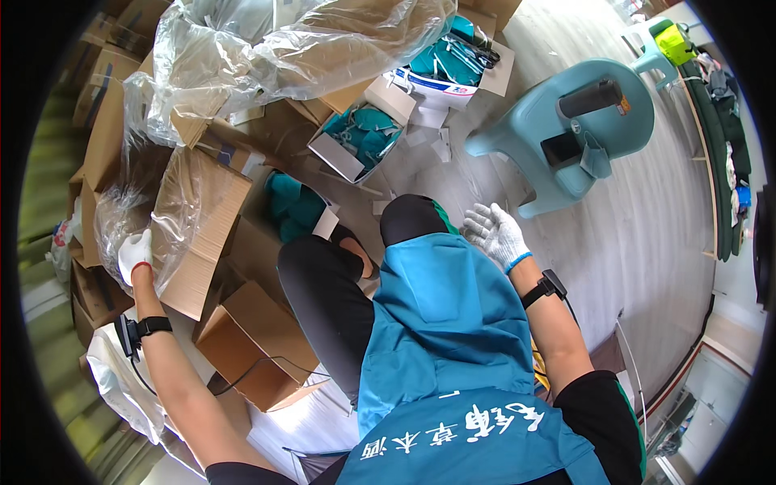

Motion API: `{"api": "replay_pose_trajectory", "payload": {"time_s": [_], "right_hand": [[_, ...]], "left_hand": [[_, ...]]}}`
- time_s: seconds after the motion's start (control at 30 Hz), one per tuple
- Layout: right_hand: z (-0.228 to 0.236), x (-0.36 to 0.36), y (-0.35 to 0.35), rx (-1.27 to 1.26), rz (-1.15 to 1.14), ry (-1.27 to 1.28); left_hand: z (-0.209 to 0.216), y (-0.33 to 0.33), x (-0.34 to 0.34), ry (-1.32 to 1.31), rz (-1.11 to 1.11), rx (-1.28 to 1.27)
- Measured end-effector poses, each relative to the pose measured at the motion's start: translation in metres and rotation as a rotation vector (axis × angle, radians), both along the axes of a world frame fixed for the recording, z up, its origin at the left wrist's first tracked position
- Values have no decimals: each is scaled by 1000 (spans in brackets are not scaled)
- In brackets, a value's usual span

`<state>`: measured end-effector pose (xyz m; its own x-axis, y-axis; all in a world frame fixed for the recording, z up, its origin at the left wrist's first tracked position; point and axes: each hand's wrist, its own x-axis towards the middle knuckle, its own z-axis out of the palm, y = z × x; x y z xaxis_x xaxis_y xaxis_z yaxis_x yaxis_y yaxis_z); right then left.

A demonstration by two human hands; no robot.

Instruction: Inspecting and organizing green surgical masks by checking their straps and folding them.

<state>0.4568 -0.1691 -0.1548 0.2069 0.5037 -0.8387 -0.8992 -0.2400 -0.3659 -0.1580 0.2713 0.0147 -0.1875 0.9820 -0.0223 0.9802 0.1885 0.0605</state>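
The left hand (136, 257) is reaching to the clear plastic bag (179, 202) in the big brown box (212, 255) at the frame's left, its grip too hidden to tell, while the right hand (493, 234) is hanging open and empty near the knee (411, 218), right of middle.

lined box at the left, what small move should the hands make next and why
Perhaps bring the right hand over to help spread the crumpled clear liner: that hand looks empty and open, while only the left hand is at the liner.

The hands (136, 257) (496, 234) are well apart, right fingers (478, 220) loose.
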Motion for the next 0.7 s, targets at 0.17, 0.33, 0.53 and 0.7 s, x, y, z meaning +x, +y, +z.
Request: {"api": "replay_pose_trajectory", "payload": {"time_s": [0.17,0.33,0.53,0.7], "right_hand": [[1,-9,22,11,35,19],[-21,6,54,-14,136,4],[-71,28,111,-362,260,-289],[-149,14,133,-691,426,-679]], "left_hand": [[33,-58,64,17,-258,665],[8,-117,231,-721,-396,615],[-154,-103,300,-1388,122,-20],[-223,-146,301,-1212,425,-516]]}}
